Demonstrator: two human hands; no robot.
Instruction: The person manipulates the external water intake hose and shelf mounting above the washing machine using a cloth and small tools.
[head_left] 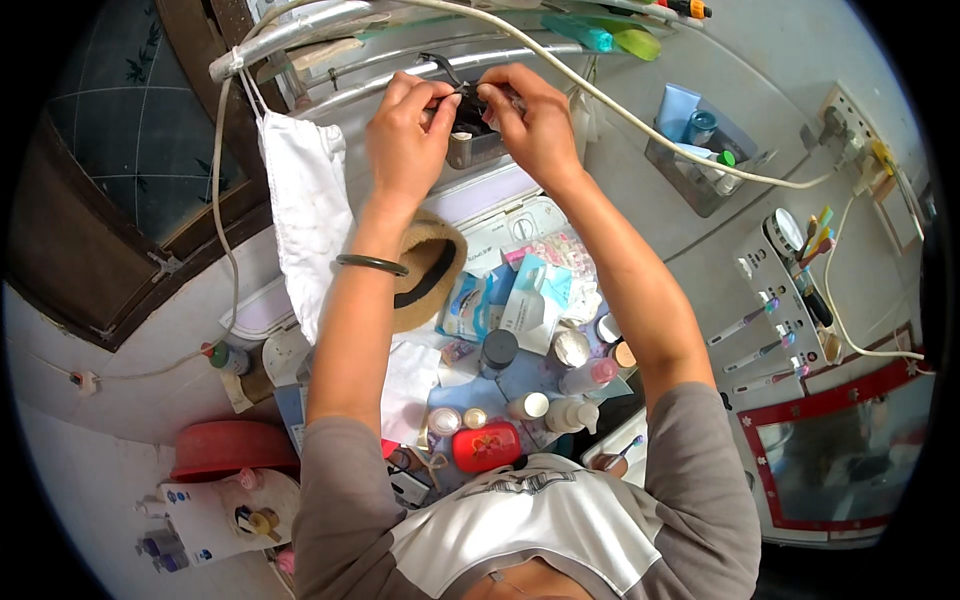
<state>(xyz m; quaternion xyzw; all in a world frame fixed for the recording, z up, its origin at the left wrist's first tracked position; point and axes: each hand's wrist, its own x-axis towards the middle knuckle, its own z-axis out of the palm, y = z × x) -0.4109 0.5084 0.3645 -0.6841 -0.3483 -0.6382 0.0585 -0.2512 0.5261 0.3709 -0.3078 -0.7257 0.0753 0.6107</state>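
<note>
Both arms reach up to a small grey basket [474, 153] below the metal rails. My left hand [408, 135] is closed, thumb and index finger pinched at a small dark thing [466, 90] over the basket. Opposite it, my right hand [535, 125] is closed too, its fingertips pinching close to the same dark thing. Its kind is too small and too covered by the fingers to tell. A thin black curved piece [440, 68] sticks up behind the fingertips. Other dark contents of the basket show between the hands.
A white towel [305, 200] hangs left of my left arm. A pale cable [600, 95] sweeps across overhead. Below are a tan hat [448, 245], a red soap box [487, 446] and several jars and bottles. A wall basket [700, 190] and toothbrush holder [775, 300] are at right.
</note>
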